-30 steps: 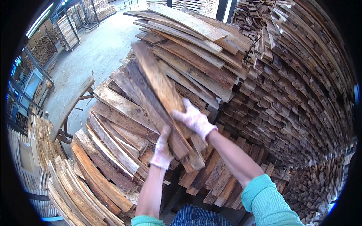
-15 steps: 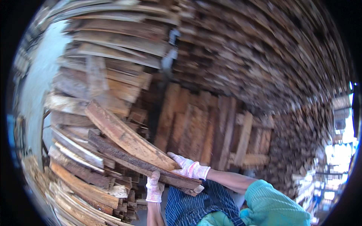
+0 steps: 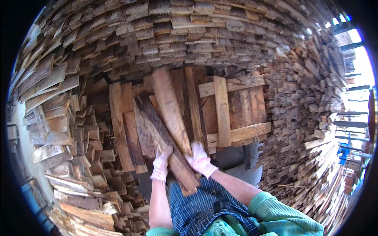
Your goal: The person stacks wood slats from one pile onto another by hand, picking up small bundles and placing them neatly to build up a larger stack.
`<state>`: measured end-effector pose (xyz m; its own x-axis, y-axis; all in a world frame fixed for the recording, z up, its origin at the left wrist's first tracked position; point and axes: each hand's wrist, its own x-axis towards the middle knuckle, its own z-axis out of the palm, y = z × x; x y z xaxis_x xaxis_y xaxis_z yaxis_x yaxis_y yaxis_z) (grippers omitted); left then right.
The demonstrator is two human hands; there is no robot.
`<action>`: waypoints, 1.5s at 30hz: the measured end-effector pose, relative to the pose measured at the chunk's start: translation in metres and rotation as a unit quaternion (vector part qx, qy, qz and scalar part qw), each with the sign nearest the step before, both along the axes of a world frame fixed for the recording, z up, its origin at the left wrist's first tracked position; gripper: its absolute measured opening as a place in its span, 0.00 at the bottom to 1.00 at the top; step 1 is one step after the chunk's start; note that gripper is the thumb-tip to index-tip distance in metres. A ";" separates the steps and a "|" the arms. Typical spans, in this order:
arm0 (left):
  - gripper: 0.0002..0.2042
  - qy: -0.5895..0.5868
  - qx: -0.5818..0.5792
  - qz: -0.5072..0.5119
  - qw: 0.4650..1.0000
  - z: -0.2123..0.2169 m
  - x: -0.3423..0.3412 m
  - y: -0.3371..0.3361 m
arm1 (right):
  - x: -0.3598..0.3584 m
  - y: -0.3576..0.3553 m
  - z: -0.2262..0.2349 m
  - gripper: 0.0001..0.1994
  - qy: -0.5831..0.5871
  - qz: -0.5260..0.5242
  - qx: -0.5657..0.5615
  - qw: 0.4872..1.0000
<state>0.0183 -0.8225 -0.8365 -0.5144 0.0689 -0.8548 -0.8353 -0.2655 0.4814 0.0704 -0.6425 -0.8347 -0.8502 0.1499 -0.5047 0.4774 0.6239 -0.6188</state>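
Note:
I hold two wooden boards in front of me, their near ends by my apron. My left hand (image 3: 160, 164), in a pale pinkish work glove, is wrapped round the dark bark-edged board (image 3: 162, 133). The lighter, smoother board (image 3: 170, 103) slants up beside it, its far end slightly blurred. My right hand (image 3: 201, 162), gloved alike, closes on the near end of this lighter board and lies against the dark one. Under and beyond them, planks (image 3: 118, 129) lie side by side in a low stack. Some fingers are hidden by the wood.
A tall wall of stacked boards (image 3: 177, 33) rises at the back. More piled wood (image 3: 86, 153) stands close on my left, and another stack (image 3: 291, 98) on the right. Loose crossed slats (image 3: 222, 114) lie on the low stack's right part. Bright openings show at far right.
My view and body have turned right, away from the left-hand pile. Both boards have swung round with my hands and now point ahead over the low plank stack.

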 end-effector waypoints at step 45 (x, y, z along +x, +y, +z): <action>0.55 0.074 -0.600 -0.341 0.720 -0.053 -0.061 -0.026 | -0.118 0.172 -0.129 0.37 -0.004 -0.206 0.035 0.978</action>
